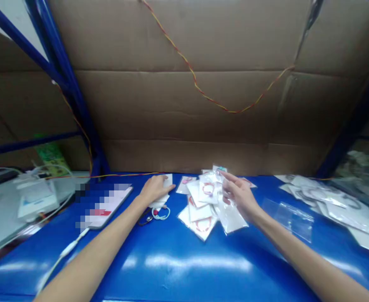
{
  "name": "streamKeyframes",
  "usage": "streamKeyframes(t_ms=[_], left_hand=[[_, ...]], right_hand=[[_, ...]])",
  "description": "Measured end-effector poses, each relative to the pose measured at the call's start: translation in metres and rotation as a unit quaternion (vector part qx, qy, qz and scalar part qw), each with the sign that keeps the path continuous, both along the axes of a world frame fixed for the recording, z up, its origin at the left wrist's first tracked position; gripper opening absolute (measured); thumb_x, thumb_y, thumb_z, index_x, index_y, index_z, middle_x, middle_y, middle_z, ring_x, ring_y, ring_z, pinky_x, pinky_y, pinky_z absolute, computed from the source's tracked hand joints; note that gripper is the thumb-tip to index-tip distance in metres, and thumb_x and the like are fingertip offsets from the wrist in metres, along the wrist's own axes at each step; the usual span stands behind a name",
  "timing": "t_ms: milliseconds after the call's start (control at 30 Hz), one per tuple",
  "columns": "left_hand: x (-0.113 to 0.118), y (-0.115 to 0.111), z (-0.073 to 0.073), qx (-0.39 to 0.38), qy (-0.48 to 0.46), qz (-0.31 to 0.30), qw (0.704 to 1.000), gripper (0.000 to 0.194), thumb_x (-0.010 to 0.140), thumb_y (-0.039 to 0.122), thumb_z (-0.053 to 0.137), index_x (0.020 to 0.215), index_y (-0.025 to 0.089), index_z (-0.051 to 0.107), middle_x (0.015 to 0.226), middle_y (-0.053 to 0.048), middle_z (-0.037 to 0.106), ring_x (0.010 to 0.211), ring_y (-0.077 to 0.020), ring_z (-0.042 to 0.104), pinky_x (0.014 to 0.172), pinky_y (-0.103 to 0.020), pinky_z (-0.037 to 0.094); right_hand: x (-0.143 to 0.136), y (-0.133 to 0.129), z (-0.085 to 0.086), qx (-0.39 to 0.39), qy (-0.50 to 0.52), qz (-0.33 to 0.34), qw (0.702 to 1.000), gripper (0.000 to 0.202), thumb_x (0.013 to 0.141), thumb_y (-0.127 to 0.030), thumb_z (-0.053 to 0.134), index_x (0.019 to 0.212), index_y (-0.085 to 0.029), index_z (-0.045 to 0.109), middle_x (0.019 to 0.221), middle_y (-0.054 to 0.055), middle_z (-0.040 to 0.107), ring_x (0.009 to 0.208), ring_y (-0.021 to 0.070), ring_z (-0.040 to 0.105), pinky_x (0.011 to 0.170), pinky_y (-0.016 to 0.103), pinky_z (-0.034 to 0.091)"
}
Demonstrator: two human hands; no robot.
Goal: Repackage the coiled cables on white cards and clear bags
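My left hand (155, 189) rests on a small stack of white cards (168, 181), its thumb and forefinger apart. Just in front of it lie a light blue cord bracelet (161, 217) with a red bead and a dark cord bracelet (145, 219). My right hand (239, 195) pinches a clear plastic bag (231, 218) that hangs down over the pile's right side. Between my hands is a loose pile of bagged white cards (200, 212), several with red or pink bracelets on them. The right hand's lower fingers are partly hidden behind the plastic.
A phone (111, 207) with a white charging cable (67, 248) lies at left on the blue table (171, 268). Empty clear bags (293, 220) and a heap of bagged cards (332, 197) lie at right. Cardboard (184, 126) walls the back, with a red-yellow wire (195, 82) hanging across.
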State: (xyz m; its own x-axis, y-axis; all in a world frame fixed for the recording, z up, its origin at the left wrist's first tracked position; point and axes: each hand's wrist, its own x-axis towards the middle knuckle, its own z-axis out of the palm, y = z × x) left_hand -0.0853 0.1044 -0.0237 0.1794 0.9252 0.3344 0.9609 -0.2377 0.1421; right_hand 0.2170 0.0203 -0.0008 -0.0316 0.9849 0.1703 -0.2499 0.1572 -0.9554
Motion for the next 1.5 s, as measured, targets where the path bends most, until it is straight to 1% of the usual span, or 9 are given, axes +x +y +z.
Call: streamKeyframes(t_ms=[233,433,533,667,900,1000,1167,1333,1500], left_hand=[[0.010,-0.006,0.013,0.033,0.017,0.011,0.999,0.044,0.102,0.039,0.041,0.085,0.018,0.075,0.089,-0.016,0.078,0.088,-0.0311,0.075,0.074,-0.036,0.051],[0.005,-0.022,0.038,0.245,-0.048,0.062,0.966,0.051,0.107,0.045,0.029,0.106,0.020,0.073,0.110,-0.014,0.077,0.108,-0.0307,0.068,0.088,-0.040,0.053],[0.016,-0.039,0.041,0.284,-0.092,-0.088,0.950,0.042,0.107,0.042,0.037,0.119,0.020,0.070,0.124,-0.011,0.074,0.112,-0.0284,0.068,0.098,-0.044,0.054],[0.048,-0.064,0.028,0.236,-0.059,-0.268,0.932,0.036,0.106,0.037,0.041,0.121,0.024,0.070,0.132,-0.008,0.071,0.121,-0.0226,0.068,0.101,-0.037,0.058],[0.083,-0.088,0.020,0.232,0.030,-0.424,0.875,0.027,0.102,0.026,0.049,0.114,0.021,0.072,0.128,-0.012,0.072,0.131,-0.0282,0.061,0.110,-0.048,0.053],[0.086,-0.091,0.022,0.244,-0.016,-0.419,0.875,0.032,0.092,0.024,0.061,0.122,0.020,0.068,0.129,-0.015,0.070,0.133,-0.0322,0.057,0.115,-0.056,0.044],[0.093,-0.099,0.022,0.151,-0.132,-0.429,0.881,0.079,0.072,0.030,0.076,0.146,0.018,0.051,0.150,-0.018,0.053,0.143,-0.0369,0.044,0.122,-0.060,0.030],[0.103,-0.104,0.022,0.125,-0.297,-0.343,0.882,0.010,0.087,0.030,0.070,0.084,0.021,0.075,0.109,-0.010,0.073,0.109,-0.0268,0.064,0.106,-0.045,0.046],[0.103,-0.093,0.023,-0.009,-0.516,-0.235,0.824,0.024,0.087,0.038,0.070,0.075,0.017,0.070,0.075,-0.004,0.071,0.071,-0.0185,0.063,0.072,-0.030,0.050]], right_hand=[[-0.010,-0.008,0.004,-0.044,0.091,0.046,0.994,0.030,0.066,-0.028,0.078,0.095,-0.022,0.070,0.052,-0.011,0.035,0.044,0.0086,0.025,0.041,0.023,0.030],[-0.007,-0.014,0.011,-0.057,0.104,0.141,0.983,0.028,0.070,-0.031,0.082,0.072,-0.022,0.055,0.053,-0.010,0.038,0.045,0.0086,0.035,0.042,0.022,0.039],[-0.009,-0.021,0.012,-0.052,0.096,0.187,0.976,0.024,0.074,-0.033,0.083,0.081,-0.023,0.063,0.066,-0.004,0.056,0.057,0.0129,0.052,0.048,0.024,0.047],[-0.013,-0.026,0.008,-0.040,0.077,0.202,0.976,0.029,0.075,-0.038,0.085,0.094,-0.022,0.070,0.102,0.005,0.071,0.090,0.0224,0.068,0.054,0.027,0.056],[-0.014,-0.018,0.002,-0.049,0.078,0.096,0.991,0.032,0.075,-0.042,0.086,0.100,-0.024,0.079,0.091,0.005,0.075,0.071,0.0193,0.068,0.052,0.028,0.056],[-0.013,-0.014,-0.001,-0.026,0.059,0.037,0.997,0.035,0.080,-0.046,0.082,0.108,-0.025,0.080,0.105,0.007,0.077,0.082,0.0200,0.069,0.061,0.028,0.058],[-0.013,-0.012,-0.007,0.055,0.014,-0.015,0.998,0.044,0.088,-0.056,0.070,0.120,-0.026,0.076,0.121,0.007,0.075,0.094,0.0250,0.072,0.071,0.036,0.061],[-0.016,-0.012,-0.008,0.113,-0.042,-0.036,0.992,0.048,0.093,-0.057,0.062,0.128,-0.026,0.072,0.128,0.007,0.072,0.116,0.0294,0.067,0.092,0.042,0.058],[-0.012,-0.014,-0.006,0.127,-0.100,-0.065,0.985,0.044,0.088,-0.050,0.071,0.123,-0.025,0.075,0.111,0.006,0.078,0.107,0.0306,0.071,0.090,0.044,0.058]])
